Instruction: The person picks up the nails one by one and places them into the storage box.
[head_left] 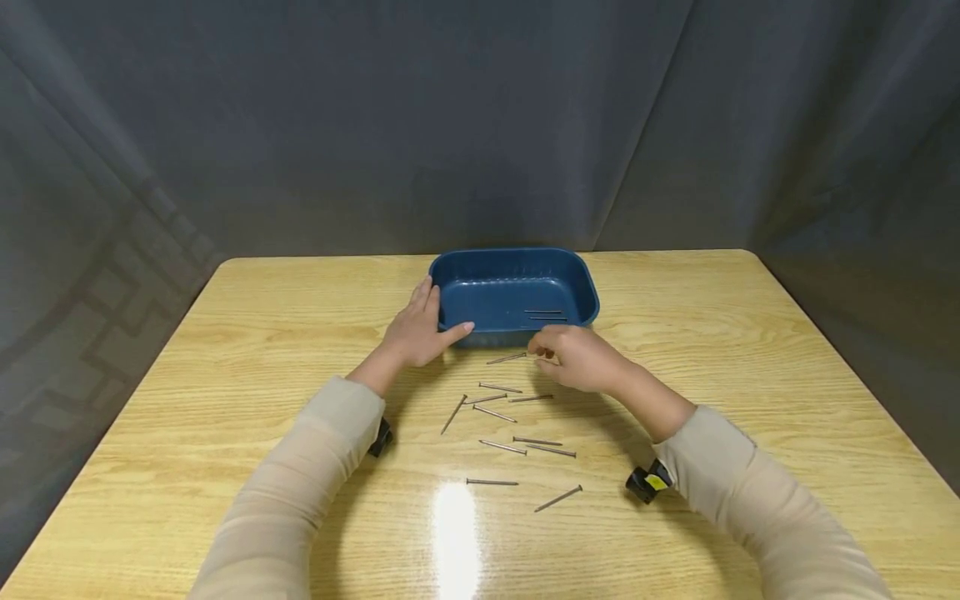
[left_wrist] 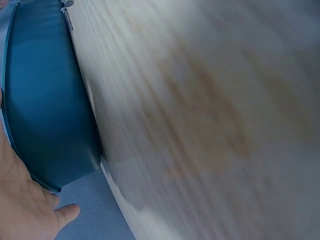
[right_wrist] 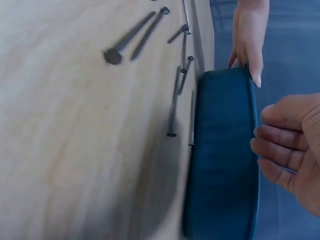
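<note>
A blue plastic tray [head_left: 517, 254] stands at the middle of a wooden table [head_left: 750, 375], with two nails [head_left: 545, 314] lying inside it. My left hand [head_left: 416, 333] rests against the tray's near left corner, fingers straight and thumb along the front rim; the left wrist view shows its palm [left_wrist: 20, 210] beside the tray wall [left_wrist: 45, 110]. My right hand [head_left: 577, 358] hovers at the tray's near rim with fingers curled [right_wrist: 280, 150]; whether it pinches anything is unclear. One nail [head_left: 507, 358] lies just left of it, beside the tray wall [right_wrist: 220, 165]. Several loose nails [head_left: 498, 412] are scattered nearer to me.
A grey curtain [head_left: 480, 125] hangs behind the table. Black wrist cameras [head_left: 648, 482] sit on both forearms. Bare tabletop lies to the left and right of the tray and nails. The table's far edge runs just behind the tray.
</note>
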